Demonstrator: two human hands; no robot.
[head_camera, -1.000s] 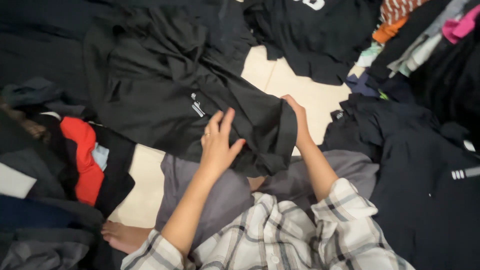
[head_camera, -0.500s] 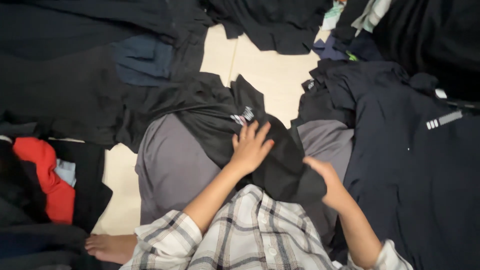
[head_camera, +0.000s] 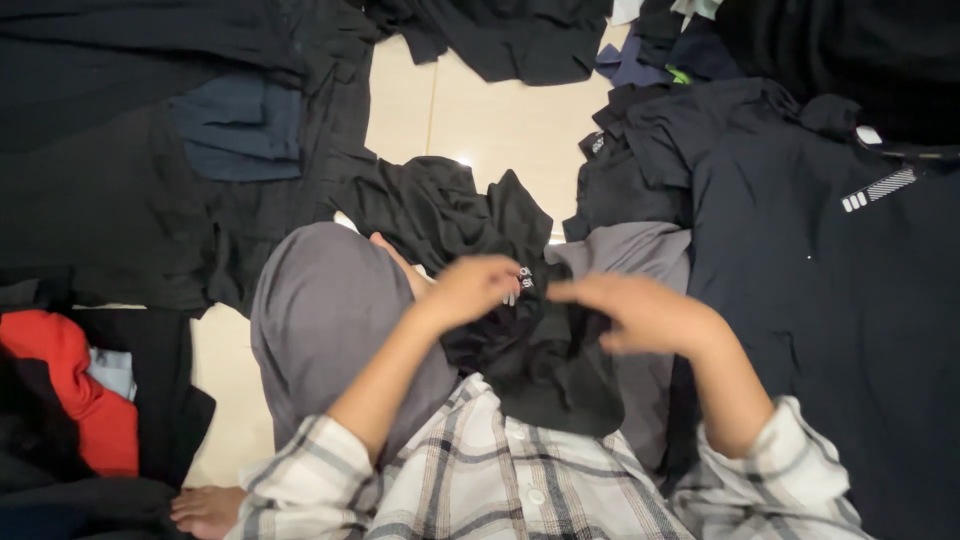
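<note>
though both hands are blurred with motion, the left hand (head_camera: 478, 288) has its fingers curled on the black shirt (head_camera: 520, 330) near a small white label (head_camera: 522, 281), and the right hand (head_camera: 640, 312) lies flat-fingered over the same cloth; whether its grip closes on the fabric i cannot tell, since the fingertips smear into the dark folds. the shirt is bunched on the lap, across grey trousers (head_camera: 330, 310), its upper part spilling onto the tile floor (head_camera: 490, 115). its lower edge hangs in front of the plaid shirt (head_camera: 470, 480); how the cloth is folded underneath is hidden. a bare foot (head_camera: 205, 510) is cut off at the bottom edge. at the left a red garment (head_camera: 75, 395) is half buried in dark clothes, and a navy piece (head_camera: 240, 130) lies on a black spread. at the right a dark shirt with white stripes (head_camera: 880, 187) runs out of view. black on black makes the borders between garments hard to trace.

half a second ago the left hand lay spread on the shirt and the right hand sat lower, by the right knee; now both meet at the middle of the cloth, which is more gathered.
</note>
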